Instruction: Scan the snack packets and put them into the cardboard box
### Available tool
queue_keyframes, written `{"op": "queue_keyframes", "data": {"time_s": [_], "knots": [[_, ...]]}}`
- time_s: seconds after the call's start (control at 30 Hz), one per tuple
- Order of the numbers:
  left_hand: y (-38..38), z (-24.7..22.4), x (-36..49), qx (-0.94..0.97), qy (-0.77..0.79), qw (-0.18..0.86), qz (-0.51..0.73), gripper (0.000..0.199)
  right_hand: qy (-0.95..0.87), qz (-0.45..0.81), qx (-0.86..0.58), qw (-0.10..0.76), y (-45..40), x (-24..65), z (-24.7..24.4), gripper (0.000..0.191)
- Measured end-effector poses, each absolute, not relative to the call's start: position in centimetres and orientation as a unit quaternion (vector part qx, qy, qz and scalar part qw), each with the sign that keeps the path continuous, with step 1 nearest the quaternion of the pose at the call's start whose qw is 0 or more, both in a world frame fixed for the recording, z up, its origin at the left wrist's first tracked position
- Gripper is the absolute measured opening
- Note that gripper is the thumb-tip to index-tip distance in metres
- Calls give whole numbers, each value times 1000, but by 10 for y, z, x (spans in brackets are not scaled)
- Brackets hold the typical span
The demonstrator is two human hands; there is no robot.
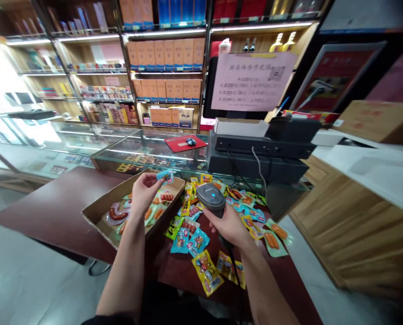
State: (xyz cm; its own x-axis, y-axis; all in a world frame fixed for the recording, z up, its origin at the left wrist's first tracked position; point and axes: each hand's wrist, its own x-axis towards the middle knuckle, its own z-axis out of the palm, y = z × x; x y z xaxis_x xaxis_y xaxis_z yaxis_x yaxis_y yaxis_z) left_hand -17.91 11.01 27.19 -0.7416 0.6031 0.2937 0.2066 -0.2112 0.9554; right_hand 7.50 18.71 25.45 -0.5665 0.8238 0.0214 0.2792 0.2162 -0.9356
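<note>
My left hand (145,192) pinches a small blue snack packet (165,176) above the cardboard tray (101,228). Inside the tray lie several clear-wrapped sausages, among them a curved dark one (118,213) near its left side. My right hand (228,221) is wrapped round the handle of a grey barcode scanner (210,197), whose head shows a small blue light. Its cable hangs down past my right wrist. Blue, yellow and green packets are spread around and below the scanner, including a yellow one (207,272) near the table's front edge.
The dark red table (55,203) runs to the left. Behind it stands a glass counter (147,144) with a red mouse pad (184,143) and mouse. A black register machine (258,164) is at the back right, beside a wooden cabinet (350,216). Stocked shelves line the wall.
</note>
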Motion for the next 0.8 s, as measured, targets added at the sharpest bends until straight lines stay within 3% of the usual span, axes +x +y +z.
{"op": "queue_keyframes", "data": {"time_s": [0.13,0.23,0.8], "knots": [[78,284,-197,299,641,51,705,39,-733,515,-355,268,183,63,261,32],[77,286,-195,302,648,42,698,37,-737,509,-354,267,180,65,263,32],[229,216,-35,519,579,295,556,27,-659,376,-533,374,190,207,237,32]]}}
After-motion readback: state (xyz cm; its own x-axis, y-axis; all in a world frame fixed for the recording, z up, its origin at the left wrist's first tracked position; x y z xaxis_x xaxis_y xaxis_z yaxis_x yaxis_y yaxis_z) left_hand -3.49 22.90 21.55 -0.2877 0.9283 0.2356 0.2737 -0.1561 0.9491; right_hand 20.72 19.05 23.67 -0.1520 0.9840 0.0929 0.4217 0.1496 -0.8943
